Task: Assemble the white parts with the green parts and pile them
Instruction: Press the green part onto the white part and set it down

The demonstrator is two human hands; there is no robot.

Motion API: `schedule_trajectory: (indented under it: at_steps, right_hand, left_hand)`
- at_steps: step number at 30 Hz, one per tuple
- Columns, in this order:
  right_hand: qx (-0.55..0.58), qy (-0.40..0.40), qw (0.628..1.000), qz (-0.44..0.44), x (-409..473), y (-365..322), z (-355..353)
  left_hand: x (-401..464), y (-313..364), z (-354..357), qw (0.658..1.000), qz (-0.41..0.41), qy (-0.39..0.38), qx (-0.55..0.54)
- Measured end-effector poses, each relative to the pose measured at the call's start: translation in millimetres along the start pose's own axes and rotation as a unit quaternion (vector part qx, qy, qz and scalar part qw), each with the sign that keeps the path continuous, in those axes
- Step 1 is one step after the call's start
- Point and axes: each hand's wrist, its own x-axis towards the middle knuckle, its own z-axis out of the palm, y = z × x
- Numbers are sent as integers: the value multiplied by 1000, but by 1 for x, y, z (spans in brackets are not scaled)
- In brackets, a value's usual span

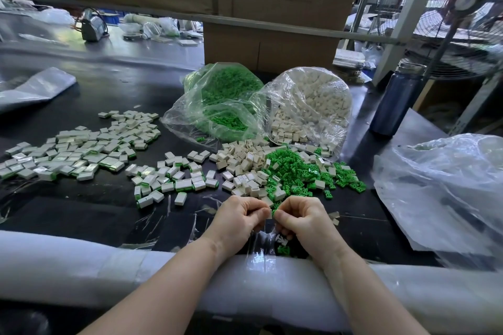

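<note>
My left hand (239, 219) and my right hand (300, 219) meet near the table's front edge, fingers curled. Between the fingertips of both hands sits a small white part (269, 212) with a green part (274, 211) against it. Under my right palm I hold more green and white pieces (283, 243). Just beyond the hands lie a heap of loose white parts (245, 168) and a heap of loose green parts (296, 171). Assembled white-and-green pieces (81, 152) spread across the left of the black table, with a nearer cluster (168, 179).
Two open clear bags stand behind the heaps, one of green parts (223, 100) and one of white parts (313, 100). A blue bottle (397, 100) stands at the right. A big crumpled plastic bag (446, 193) lies at right. A cardboard box (269, 46) is behind. White foam padding (109, 266) lines the front edge.
</note>
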Motion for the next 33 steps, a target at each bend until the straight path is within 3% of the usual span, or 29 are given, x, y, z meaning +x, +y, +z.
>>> schedule_trajectory:
  at_steps: [25, 33]
  right_hand:
    - [5, -21, 1000, 11, 0, 0, -2]
    - [42, 29, 999, -7, 2, 2, 1]
  left_hand:
    - [-1, 1, 1, 999, 15, -1, 47]
    - [-2, 5, 2, 1000, 18, 5, 2]
